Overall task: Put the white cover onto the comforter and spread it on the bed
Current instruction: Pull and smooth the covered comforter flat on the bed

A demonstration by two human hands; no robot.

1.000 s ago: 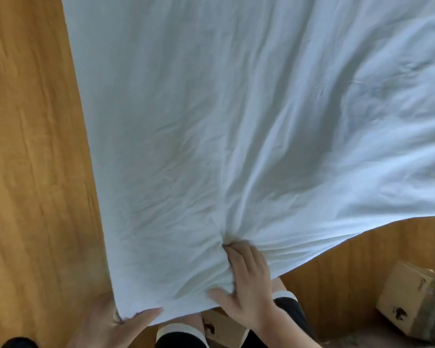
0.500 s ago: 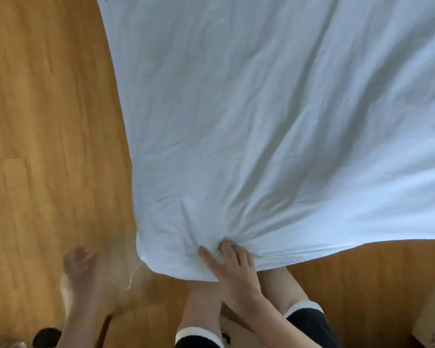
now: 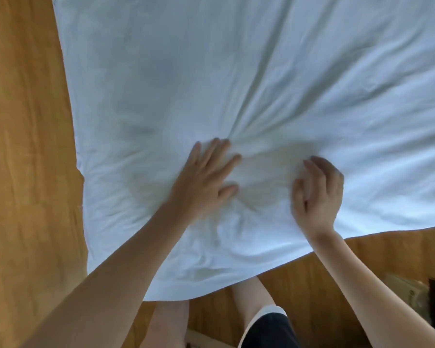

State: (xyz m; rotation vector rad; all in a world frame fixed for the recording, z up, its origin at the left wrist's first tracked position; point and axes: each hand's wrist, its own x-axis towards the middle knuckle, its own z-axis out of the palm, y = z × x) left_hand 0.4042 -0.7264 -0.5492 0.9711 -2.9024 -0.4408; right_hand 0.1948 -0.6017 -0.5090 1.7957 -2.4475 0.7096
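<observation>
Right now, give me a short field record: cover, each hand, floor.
cover: white cover spread wide, creased between the hands, near corner hanging over the wooden floor
left hand: left hand flat, fingers straight, pressing the fabric
right hand: right hand fingers curled, bunching the fabric
floor extras: cardboard box at right edge

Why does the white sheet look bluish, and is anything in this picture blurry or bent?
Head view: soft daylight tints the white cover bluish, with grey shadows in folds near the left hand and right hand; the wide lens curves its edges; the cardboard box is blurred.
</observation>
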